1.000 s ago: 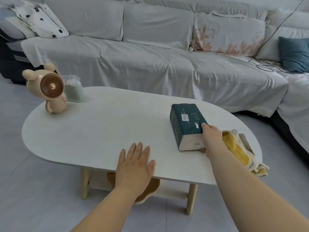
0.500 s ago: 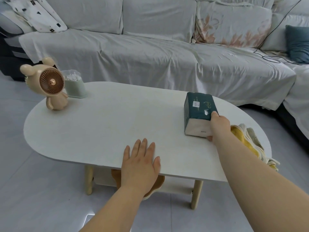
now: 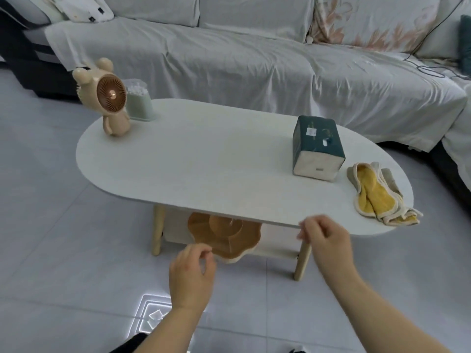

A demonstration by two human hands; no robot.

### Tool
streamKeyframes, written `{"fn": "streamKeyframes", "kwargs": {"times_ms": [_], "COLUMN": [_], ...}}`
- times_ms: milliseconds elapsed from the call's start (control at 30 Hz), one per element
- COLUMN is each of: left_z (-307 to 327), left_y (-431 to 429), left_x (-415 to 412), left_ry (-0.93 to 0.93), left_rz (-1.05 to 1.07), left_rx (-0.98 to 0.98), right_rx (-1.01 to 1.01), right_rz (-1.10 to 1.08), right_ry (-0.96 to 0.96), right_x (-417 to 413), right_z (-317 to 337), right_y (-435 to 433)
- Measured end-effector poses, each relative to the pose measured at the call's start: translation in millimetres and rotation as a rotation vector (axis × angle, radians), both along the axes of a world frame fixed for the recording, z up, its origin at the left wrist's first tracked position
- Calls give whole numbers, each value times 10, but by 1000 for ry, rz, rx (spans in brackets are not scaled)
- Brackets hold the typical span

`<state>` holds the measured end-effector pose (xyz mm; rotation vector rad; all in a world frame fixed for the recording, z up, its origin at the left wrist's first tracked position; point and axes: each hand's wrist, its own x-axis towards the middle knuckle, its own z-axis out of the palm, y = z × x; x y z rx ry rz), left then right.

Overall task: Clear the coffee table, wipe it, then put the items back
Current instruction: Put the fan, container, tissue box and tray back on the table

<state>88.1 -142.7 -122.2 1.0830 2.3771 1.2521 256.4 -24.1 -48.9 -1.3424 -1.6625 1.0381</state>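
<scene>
**Both hands empty in front of the coffee table**

The left hand (image 3: 191, 273) and right hand (image 3: 327, 242) hover with fingers loosely curled, gripping nothing. The coffee table (image 3: 204, 164) lies just beyond them. The tissue pack (image 3: 317, 149) stands beyond the right hand, the yellow cloth (image 3: 374, 194) beside it to the right. Far beyond the left hand stand the bear-shaped fan (image 3: 110, 98) and the cotton-swab box (image 3: 139, 101).
</scene>
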Motion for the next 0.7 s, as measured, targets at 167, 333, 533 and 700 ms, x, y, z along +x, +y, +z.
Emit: {"fn": "streamKeyframes", "kwargs": {"times_ms": [167, 333, 533, 700], "left_z": [-519, -892, -1384, -1748], "left_y": [150, 553, 825, 943], "left_x": [-152, -435, -678, -726], "left_ry": [-556, -776, -1021, -1176], "left_rz": [96, 170, 282, 224], "left_rx": [-295, -303, -325, -304], "right_rx": [-477, -719, -813, -766], "right_rz": [157, 112, 36, -39], "right_ry": [-124, -123, 9, 66], "right_x": [-167, -509, -818, -919], "right_z": [-750, -1319, -1896, -2114], "right_y": [-141, 281, 587, 658]}}
